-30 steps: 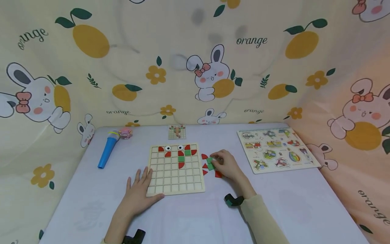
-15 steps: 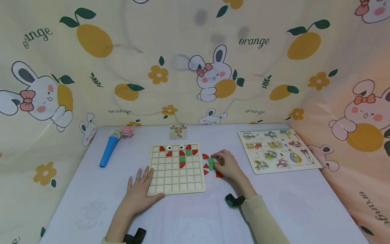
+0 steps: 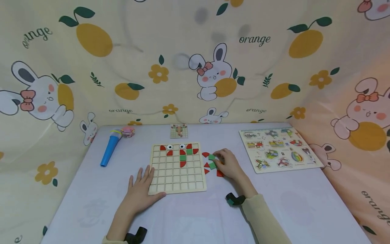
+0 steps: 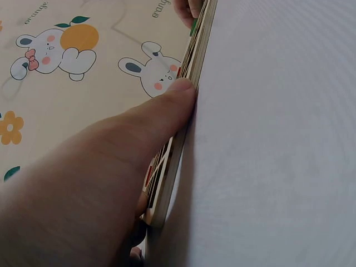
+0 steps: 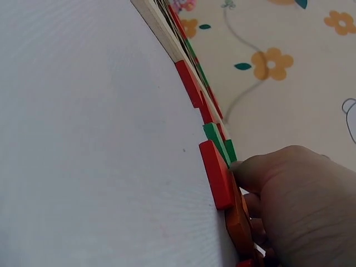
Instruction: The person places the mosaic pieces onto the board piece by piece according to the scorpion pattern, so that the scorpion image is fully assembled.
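A pale wooden grid board (image 3: pixel 173 176) lies mid-table, with red and green pieces and two eye pieces in its upper cells. My left hand (image 3: pixel 138 189) rests spread along the board's left side, thumb at the near edge. Right of the board lie loose pieces: a red quarter circle (image 3: pixel 205 154), green squares (image 3: pixel 212 165), red triangles (image 3: pixel 207 165) and a red piece (image 3: pixel 219 173). My right hand (image 3: pixel 229 165) is bent over them, fingertips by the green squares. In the right wrist view, the thumb touches the pieces beside an orange piece (image 5: pixel 239 228); the other fingertips are hidden.
A small pattern card (image 3: pixel 179 131) lies behind the board. At the back left are a blue toy microphone (image 3: pixel 110 149) and a pink toy (image 3: pixel 128 131). On the right lies a picture puzzle board (image 3: pixel 278 166). A printed cloth (image 3: pixel 182 34) hangs behind the table.
My right thumb has drawn back slightly from the lower green square, and the green squares show more fully. The left hand stays on the board. The head view has shifted slightly.
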`<state>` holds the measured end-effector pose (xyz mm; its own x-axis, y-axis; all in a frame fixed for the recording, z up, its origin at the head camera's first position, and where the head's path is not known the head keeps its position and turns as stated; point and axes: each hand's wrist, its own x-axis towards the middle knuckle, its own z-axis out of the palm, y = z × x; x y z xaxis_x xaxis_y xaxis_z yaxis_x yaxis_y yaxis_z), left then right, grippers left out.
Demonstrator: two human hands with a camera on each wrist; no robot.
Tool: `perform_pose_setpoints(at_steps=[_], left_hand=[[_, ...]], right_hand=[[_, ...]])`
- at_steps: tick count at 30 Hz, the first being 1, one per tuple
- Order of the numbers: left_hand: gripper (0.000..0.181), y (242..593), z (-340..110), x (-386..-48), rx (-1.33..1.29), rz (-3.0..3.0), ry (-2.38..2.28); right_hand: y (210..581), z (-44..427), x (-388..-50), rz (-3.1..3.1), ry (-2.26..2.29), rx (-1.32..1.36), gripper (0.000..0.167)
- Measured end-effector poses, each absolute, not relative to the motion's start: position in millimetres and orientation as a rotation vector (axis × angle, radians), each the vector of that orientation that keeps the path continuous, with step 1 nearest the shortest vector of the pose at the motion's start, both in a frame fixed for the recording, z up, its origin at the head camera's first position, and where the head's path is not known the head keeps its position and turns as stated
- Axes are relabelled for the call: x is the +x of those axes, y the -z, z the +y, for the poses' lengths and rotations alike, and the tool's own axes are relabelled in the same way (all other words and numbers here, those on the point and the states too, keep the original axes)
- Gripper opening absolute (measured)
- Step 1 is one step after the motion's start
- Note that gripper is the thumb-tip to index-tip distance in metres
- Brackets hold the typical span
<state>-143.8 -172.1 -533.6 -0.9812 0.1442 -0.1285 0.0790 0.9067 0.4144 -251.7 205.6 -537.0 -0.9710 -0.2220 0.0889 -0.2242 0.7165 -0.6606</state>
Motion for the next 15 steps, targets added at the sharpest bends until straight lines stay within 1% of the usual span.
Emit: perform_pose_setpoints(at_steps=[9, 15], left_hand=[[0.121, 535, -174, -143, 0.173, 2.914, -0.625], [0.121, 537, -174, -144, 0.183, 2.926, -0.625]], right_hand=[[529, 201, -252, -2.917, -1.130, 0.384, 0.028], [512, 180, -260, -2.893, -1.111, 0.440, 0.027]])
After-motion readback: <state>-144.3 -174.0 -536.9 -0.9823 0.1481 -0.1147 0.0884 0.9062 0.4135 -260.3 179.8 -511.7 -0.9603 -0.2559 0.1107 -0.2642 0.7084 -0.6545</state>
